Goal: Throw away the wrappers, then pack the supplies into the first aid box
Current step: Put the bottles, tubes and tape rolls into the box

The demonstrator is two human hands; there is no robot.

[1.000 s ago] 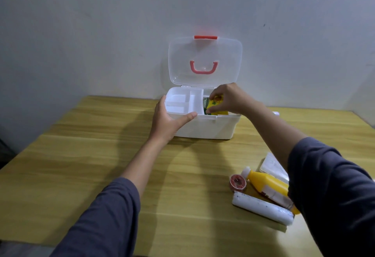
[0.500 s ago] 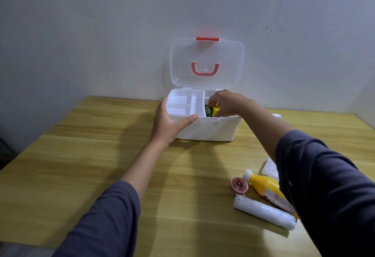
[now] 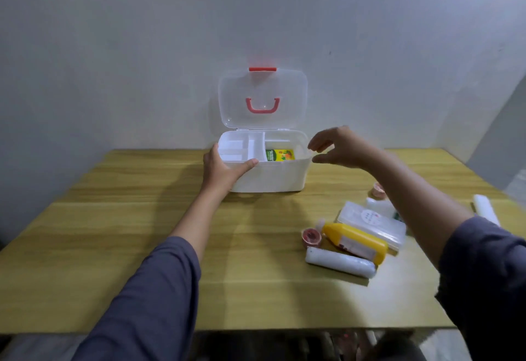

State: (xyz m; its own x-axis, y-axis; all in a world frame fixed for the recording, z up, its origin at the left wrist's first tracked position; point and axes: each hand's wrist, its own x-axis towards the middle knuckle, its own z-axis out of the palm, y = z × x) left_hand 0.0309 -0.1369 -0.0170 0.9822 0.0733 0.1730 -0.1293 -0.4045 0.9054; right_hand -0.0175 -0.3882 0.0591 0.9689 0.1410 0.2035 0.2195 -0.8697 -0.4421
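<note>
Across the whole lower view runs a wooden table [image 3: 113, 246], set against a pale wall [image 3: 113, 47]. At its far edge stands the white first aid box [image 3: 273, 178], its clear lid [image 3: 262, 95] raised upright, with a red handle [image 3: 262, 105] on the lid and a red latch [image 3: 262, 69] at the top edge. Inside, small divided compartments fill the left part, and the larger right compartment holds a green and yellow packet [image 3: 279, 155].

On the right side of the table, well apart from the box, lie the other supplies: a flat clear plastic case [image 3: 373, 224]; a yellow bottle [image 3: 355, 242] on its side, overlapping the case's near edge; a white roll [image 3: 340, 262] just in front of the bottle; a small pink tape roll [image 3: 311, 237] beside the bottle's cap; a second pink roll [image 3: 378, 189] farther back, partly hidden by the right forearm; and another white roll [image 3: 485, 209] near the right table edge.

The left hand [image 3: 225, 169] clasps the box's front left corner, thumb along the front rim and fingers around the side. The right hand [image 3: 338, 147], blurred, hovers just right of the box with fingers spread and nothing in it. Both arms wear dark sleeves [image 3: 148, 303].
</note>
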